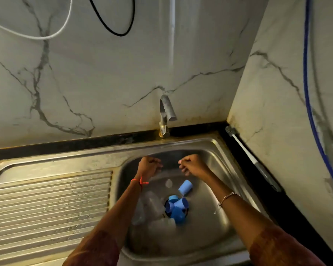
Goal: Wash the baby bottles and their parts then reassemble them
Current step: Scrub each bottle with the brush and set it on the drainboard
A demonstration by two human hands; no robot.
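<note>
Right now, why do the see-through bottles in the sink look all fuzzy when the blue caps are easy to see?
Head view: the light is dim and yellowish, so the clear bottles blend into the grey sink and smear; the blue caps stand out by colour; the draining board catches soft glare; the wide lens bends the counter edge.

No text, label, brand, number or sign can be read on anything in this view.
</note>
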